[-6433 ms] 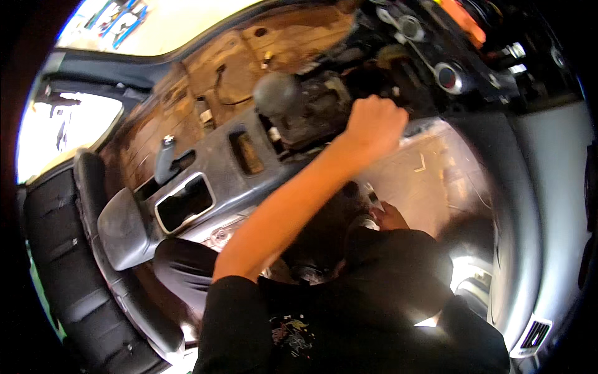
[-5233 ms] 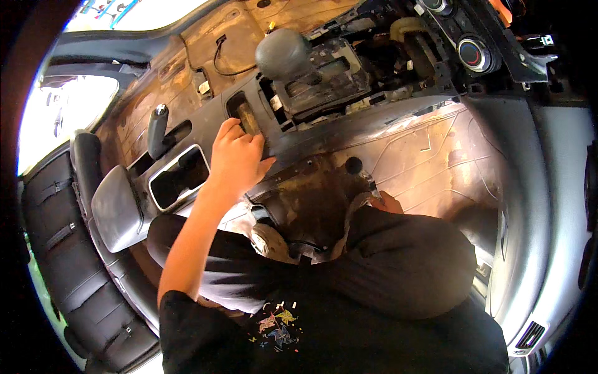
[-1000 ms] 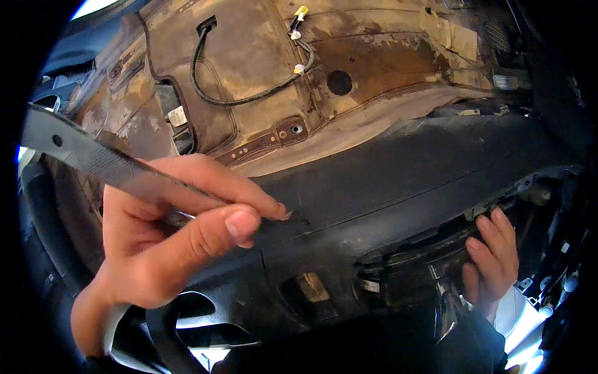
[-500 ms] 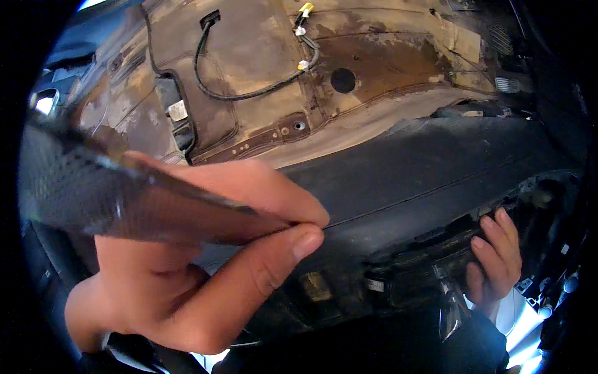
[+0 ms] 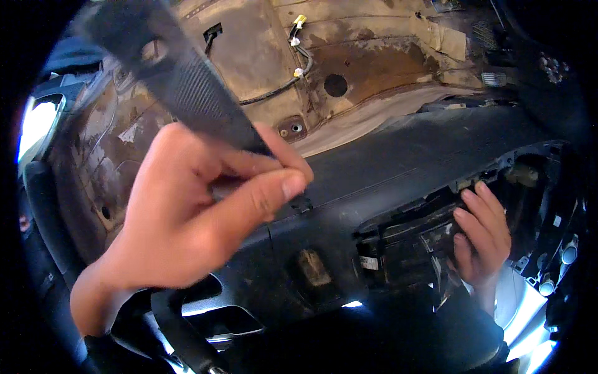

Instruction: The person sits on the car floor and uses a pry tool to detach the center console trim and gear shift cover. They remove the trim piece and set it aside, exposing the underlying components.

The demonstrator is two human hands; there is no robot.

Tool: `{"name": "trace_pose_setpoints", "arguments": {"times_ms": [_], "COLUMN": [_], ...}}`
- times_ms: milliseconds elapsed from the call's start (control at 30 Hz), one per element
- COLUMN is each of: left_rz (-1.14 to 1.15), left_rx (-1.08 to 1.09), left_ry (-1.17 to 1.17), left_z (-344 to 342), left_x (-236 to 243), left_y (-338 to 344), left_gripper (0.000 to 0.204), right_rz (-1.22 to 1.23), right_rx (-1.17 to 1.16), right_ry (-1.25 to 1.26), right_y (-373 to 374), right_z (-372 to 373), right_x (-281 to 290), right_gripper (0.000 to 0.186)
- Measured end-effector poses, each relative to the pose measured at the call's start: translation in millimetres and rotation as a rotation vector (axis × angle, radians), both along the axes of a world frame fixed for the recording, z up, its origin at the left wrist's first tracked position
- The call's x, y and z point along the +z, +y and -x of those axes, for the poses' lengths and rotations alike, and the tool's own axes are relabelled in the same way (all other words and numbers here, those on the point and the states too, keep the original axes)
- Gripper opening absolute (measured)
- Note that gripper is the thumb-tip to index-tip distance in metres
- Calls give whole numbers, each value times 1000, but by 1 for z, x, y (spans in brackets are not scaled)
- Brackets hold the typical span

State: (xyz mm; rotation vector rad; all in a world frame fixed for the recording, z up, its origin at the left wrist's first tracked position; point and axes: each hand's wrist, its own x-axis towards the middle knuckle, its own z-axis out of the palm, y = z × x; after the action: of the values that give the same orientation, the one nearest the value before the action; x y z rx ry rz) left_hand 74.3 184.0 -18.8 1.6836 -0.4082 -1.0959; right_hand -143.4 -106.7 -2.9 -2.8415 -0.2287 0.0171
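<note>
Between the thumb and fingers of my left hand point(image 5: 205, 199) is one end of a dark flat strip point(image 5: 193, 93). It has a woven-looking texture and a round hole near its far end, and it slants up and left. My right hand point(image 5: 486, 237) is at the right, its fingers a little bent and resting by the edge of an opening in a long black panel point(image 5: 367, 177). Nothing shows in that hand; its palm side is partly hidden. A clear, shiny piece point(image 5: 441, 268) lies beside its wrist.
Beyond the panel spreads a stained brown and tan lining point(image 5: 374, 56) with a round dark hole point(image 5: 335, 85). A black cable point(image 5: 305, 62) with a yellow connector point(image 5: 300, 21) crosses it. A black curved bar point(image 5: 180, 330) stands at the lower left.
My left hand has swung the strip from lying nearly level, close to the camera, to pointing up and left. The right hand stays by the opening as the view shifts slightly.
</note>
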Motion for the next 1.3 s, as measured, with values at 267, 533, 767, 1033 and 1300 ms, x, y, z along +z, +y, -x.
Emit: {"name": "trace_pose_setpoints", "arguments": {"times_ms": [267, 533, 767, 1033, 1300], "left_rz": [36, 28, 163, 163, 269], "left_rx": [-74, -77, -24, -45, -59], "left_ry": [1, 7, -55, -405, -499], "left_z": [-10, -10, -3, 28, 43], "left_x": [-20, -26, -42, -56, -63], "left_y": [1, 6, 13, 19, 23], "left_gripper": [26, 28, 30, 31, 16], "right_rz": [2, -763, -1197, -1624, -1479], "right_rx": [63, -150, -220, -100, -77], "right_ry": [-157, 328, 282, 961, 440], "right_y": [15, 65, 129, 151, 160], "right_z": [-23, -137, -192, -230, -182], "right_x": [22, 36, -9, 4, -4], "right_gripper": [25, 50, 50, 46, 66]}}
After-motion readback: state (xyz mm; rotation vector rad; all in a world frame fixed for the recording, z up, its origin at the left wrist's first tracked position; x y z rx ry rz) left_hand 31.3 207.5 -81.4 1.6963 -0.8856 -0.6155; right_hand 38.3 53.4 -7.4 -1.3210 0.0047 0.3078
